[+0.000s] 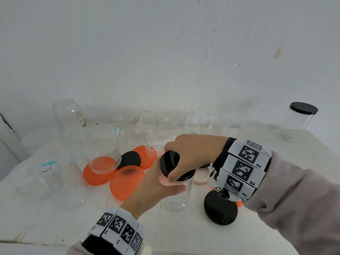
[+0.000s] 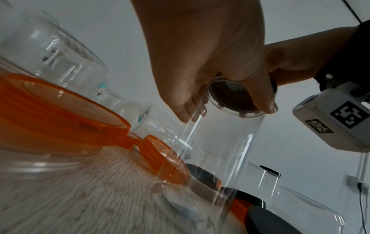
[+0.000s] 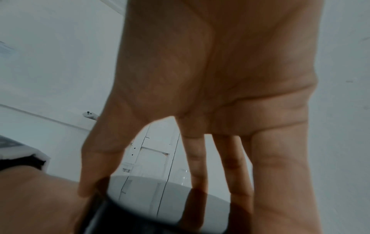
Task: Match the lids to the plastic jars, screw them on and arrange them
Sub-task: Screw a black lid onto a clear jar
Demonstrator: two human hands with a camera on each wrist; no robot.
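Head view: right hand (image 1: 193,153) comes from above w/ fingers curled round the black lid (image 1: 170,163), which sits on the mouth of the clear jar (image 1: 174,197). Left hand (image 1: 156,188) wraps the jar wall just below the lid, from the near-left side. Jar upright, long axis roughly vertical, lid tilted a bit toward the camera, so prob. not fully seated yet. Rel. to the jar: orange lid (image 1: 127,183) just left, loose black lid (image 1: 220,208) near right, one capped jar (image 1: 299,116) well apart at far right.

Left wrist view: jar (image 2: 224,142) runs up from the table to the lid (image 2: 234,96); right hand's fingers (image 2: 262,95) clamp the lid's rim from on top.

Right wrist view: palm directly over the lid (image 3: 152,205), fingers (image 3: 236,166) spread down onto its edge. Lid axis in line w/ the grip, so the twist goes about the jar's own axis; left hand counter-holds.
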